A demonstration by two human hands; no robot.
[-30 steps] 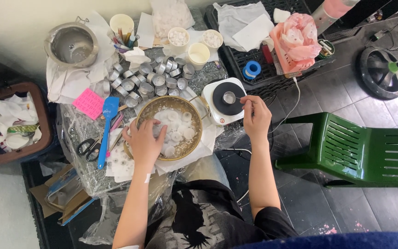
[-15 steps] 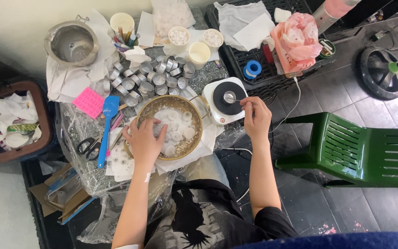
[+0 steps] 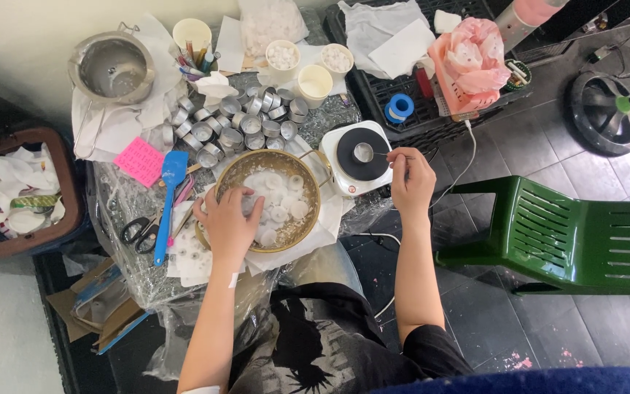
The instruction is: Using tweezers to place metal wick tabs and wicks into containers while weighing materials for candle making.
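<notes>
Left hand (image 3: pixel 229 225) reached into brass bowl (image 3: pixel 270 201) on bench, fingers curled among white wax discs (image 3: pixel 280 204); grip hidden. Right hand (image 3: pixel 410 179) pinched on small metal spoon (image 3: pixel 364 152), held over hot plate (image 3: pixel 359 156), probably for heating. Spoon contents indiscernible.

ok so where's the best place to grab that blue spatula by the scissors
Probably by the long blue handle, low down near the scissors. The blue spatula lies flat with its blade at the top beside the pink note, so come from above and pinch the handle's sides; the left hand is closest.
</notes>
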